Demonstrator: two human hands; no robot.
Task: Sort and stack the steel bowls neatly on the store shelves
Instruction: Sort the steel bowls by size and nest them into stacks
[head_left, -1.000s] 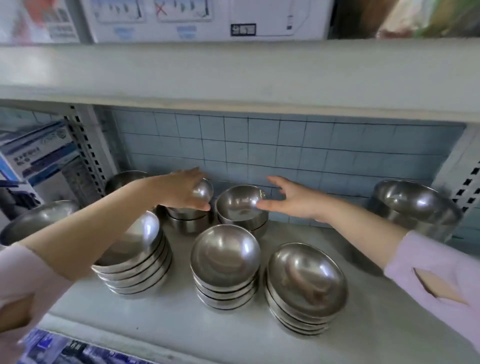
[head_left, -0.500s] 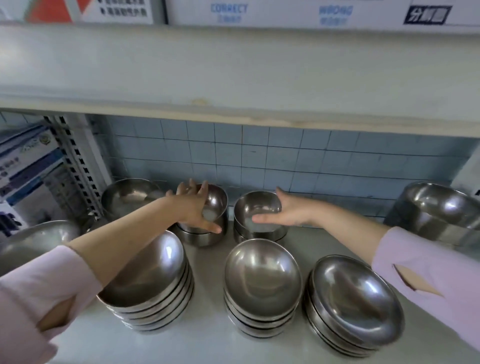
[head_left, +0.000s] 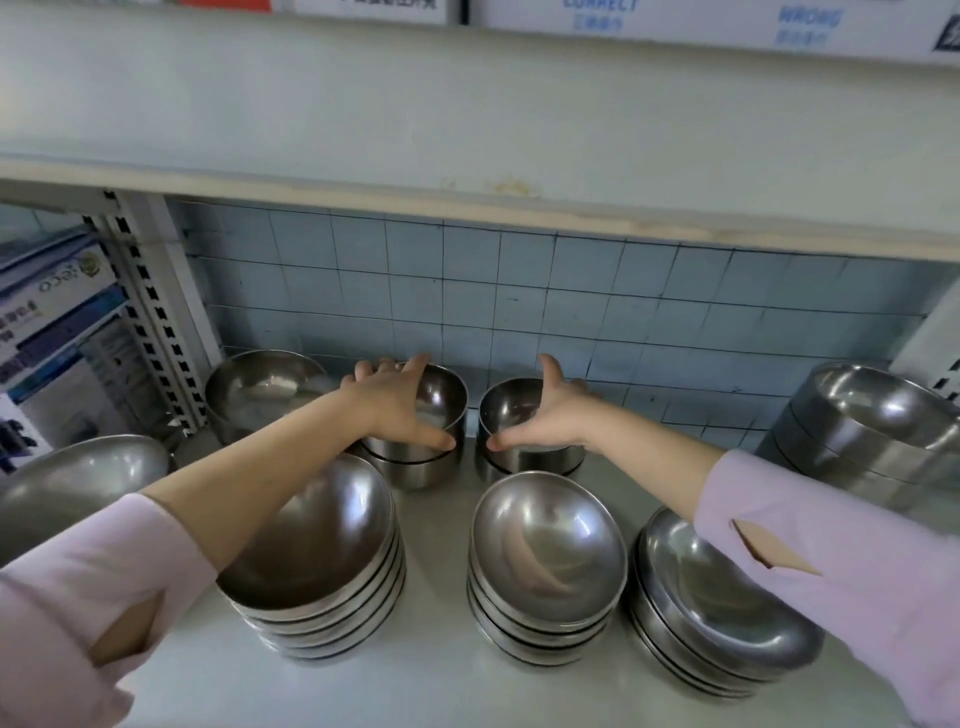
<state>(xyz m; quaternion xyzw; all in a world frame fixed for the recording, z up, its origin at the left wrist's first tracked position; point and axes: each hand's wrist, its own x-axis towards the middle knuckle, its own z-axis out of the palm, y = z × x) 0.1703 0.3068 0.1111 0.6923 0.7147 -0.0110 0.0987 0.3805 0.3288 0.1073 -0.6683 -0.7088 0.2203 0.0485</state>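
1. Far left: boxes (head_left: 52, 322) beyond the upright. A wide bowl (head_left: 67, 483) and a deep bowl (head_left: 260, 384) sit single, seemingly not yet stacked.
2. Left of centre, at the back of the shelf (head_left: 441, 686): the left hand (head_left: 400, 410) holds the left small stack (head_left: 441, 400), grip spread wide, thumb on the near rim, fingers over the far rim.
3. Right of centre: the right hand (head_left: 540, 415) holds the right small stack (head_left: 506, 410) likewise.
4. Lower frame: three front stacks (head_left: 545, 551) look tidy and sorted. Both arms must reach over them.
5. Far right: a large stack (head_left: 872, 421). Sorting looks mostly done.

Pale blue tiled wall (head_left: 571, 301) behind; slotted white upright (head_left: 156, 312) left.
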